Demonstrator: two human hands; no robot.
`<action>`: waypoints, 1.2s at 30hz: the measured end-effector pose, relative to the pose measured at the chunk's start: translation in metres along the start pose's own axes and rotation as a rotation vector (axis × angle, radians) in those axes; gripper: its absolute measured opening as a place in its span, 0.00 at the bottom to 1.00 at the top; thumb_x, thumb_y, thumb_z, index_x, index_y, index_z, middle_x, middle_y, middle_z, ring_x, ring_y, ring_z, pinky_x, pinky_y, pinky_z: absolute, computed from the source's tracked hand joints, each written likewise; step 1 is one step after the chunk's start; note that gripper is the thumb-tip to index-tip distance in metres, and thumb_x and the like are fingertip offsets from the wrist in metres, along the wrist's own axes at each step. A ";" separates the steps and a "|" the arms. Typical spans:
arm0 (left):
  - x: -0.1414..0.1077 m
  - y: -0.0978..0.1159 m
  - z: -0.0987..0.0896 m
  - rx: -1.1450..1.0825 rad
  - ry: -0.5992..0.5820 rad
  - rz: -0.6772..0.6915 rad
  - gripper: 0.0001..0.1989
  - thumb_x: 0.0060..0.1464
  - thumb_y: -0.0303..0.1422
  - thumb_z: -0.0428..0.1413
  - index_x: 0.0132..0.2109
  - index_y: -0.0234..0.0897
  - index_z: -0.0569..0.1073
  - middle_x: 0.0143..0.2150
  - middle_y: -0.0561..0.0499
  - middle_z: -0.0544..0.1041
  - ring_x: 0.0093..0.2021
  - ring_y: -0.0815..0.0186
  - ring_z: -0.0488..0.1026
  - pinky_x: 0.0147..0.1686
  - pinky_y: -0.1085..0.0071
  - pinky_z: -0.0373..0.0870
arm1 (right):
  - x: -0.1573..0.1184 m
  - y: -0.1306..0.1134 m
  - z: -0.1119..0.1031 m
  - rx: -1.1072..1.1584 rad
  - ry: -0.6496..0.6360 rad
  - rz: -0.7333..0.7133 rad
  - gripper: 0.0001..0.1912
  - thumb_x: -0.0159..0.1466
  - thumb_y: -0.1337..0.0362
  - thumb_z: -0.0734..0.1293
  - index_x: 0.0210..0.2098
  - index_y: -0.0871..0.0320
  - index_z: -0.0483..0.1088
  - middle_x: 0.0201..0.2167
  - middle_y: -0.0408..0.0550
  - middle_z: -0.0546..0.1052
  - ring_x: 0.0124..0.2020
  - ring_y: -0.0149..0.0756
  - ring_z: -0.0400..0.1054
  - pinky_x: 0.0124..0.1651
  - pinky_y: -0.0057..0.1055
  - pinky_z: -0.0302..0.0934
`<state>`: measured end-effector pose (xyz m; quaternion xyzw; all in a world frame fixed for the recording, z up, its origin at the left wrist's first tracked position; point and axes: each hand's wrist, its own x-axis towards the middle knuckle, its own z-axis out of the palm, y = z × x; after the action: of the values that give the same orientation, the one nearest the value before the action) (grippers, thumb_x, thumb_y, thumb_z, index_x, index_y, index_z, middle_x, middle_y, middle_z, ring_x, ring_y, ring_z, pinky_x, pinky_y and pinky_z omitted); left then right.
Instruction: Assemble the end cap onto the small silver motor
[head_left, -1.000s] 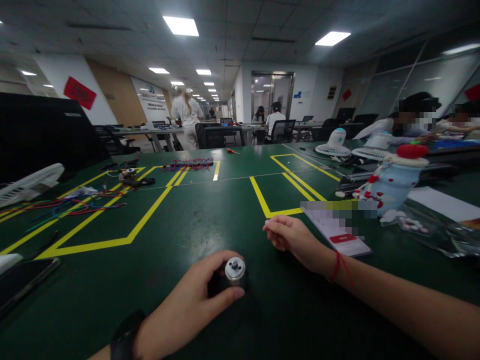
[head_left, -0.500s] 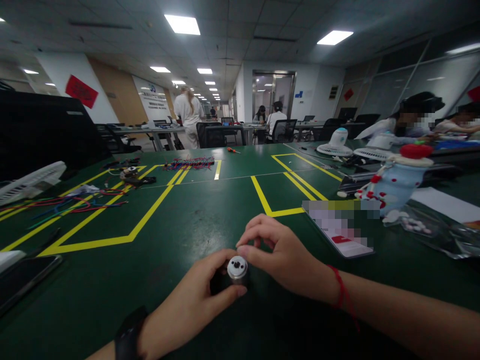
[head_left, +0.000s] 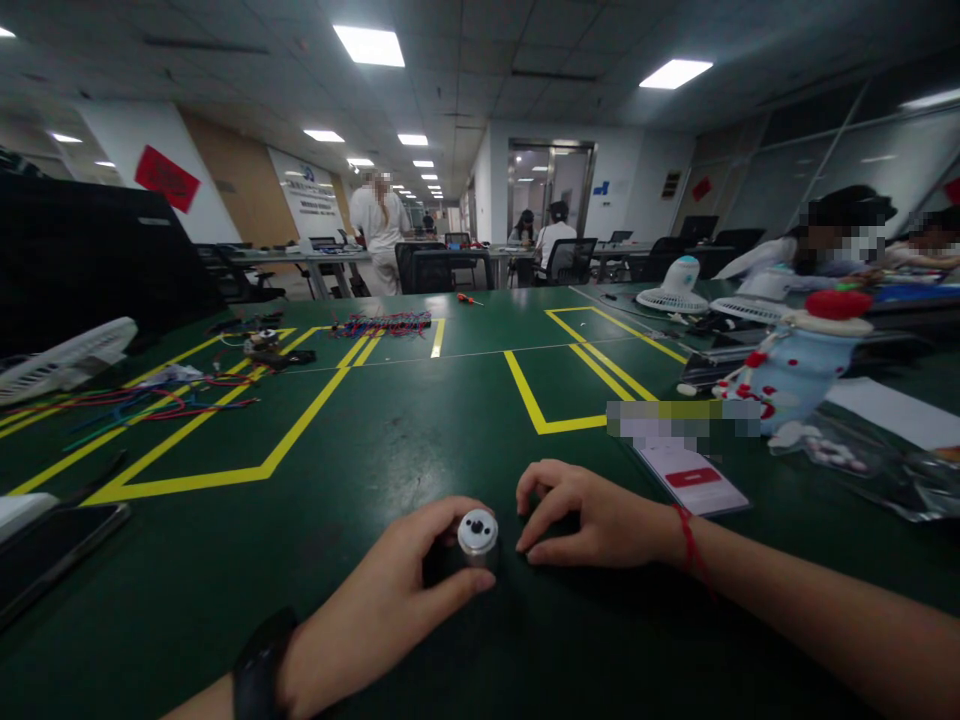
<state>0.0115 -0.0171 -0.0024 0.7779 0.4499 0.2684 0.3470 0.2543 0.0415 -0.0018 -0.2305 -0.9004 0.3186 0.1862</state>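
A small metal cylinder (head_left: 478,534) with dark holes in its pale top stands upright near the front of the green table (head_left: 360,620). My left hand (head_left: 409,565) holds it, with the thumb in front and the fingers behind; some fingers are hidden. Just right of the cylinder, my right hand (head_left: 589,515) rests low over the table, apart from it. Its fingers are bent and loosely spread, and nothing shows between them.
A phone (head_left: 694,475) lies beyond my right hand. Farther right are a blue cup (head_left: 802,365) and white fans (head_left: 675,285). Coloured wires (head_left: 172,400) and a dark phone (head_left: 60,555) lie left. An orange screwdriver (head_left: 470,299) lies far back. People sit at the right.
My right hand has moved right and down, away from the top of the metal cylinder, and its fingers have spread. My left hand keeps its hold on the cylinder.
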 end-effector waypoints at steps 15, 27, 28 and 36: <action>-0.001 0.000 -0.001 0.003 -0.005 -0.003 0.18 0.55 0.31 0.58 0.53 0.46 0.69 0.50 0.53 0.75 0.49 0.58 0.71 0.49 0.64 0.66 | 0.004 0.027 -0.009 0.843 0.499 0.373 0.12 0.59 0.58 0.67 0.37 0.60 0.74 0.31 0.46 0.70 0.28 0.28 0.60 0.30 0.27 0.54; 0.003 0.001 -0.001 -0.027 -0.028 0.002 0.17 0.54 0.28 0.58 0.52 0.43 0.69 0.46 0.53 0.76 0.45 0.60 0.72 0.45 0.67 0.68 | 0.013 -0.024 0.012 0.125 0.331 0.137 0.06 0.59 0.65 0.69 0.36 0.59 0.74 0.37 0.45 0.69 0.34 0.29 0.64 0.36 0.27 0.61; 0.003 0.000 0.000 -0.017 -0.025 0.003 0.17 0.54 0.29 0.59 0.51 0.43 0.70 0.46 0.53 0.76 0.44 0.60 0.72 0.45 0.67 0.68 | 0.016 -0.028 0.013 0.134 0.362 0.125 0.06 0.59 0.65 0.69 0.36 0.59 0.74 0.37 0.45 0.69 0.35 0.29 0.64 0.37 0.27 0.61; 0.000 -0.004 0.002 -0.009 -0.008 0.030 0.20 0.54 0.29 0.59 0.54 0.45 0.67 0.47 0.54 0.75 0.45 0.61 0.72 0.44 0.68 0.68 | 0.023 -0.043 0.022 0.118 0.371 0.072 0.06 0.59 0.67 0.69 0.36 0.57 0.75 0.39 0.45 0.68 0.37 0.29 0.65 0.39 0.27 0.62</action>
<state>0.0112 -0.0160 -0.0067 0.7840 0.4358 0.2724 0.3481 0.2120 0.0137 0.0151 -0.3059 -0.8217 0.3291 0.3507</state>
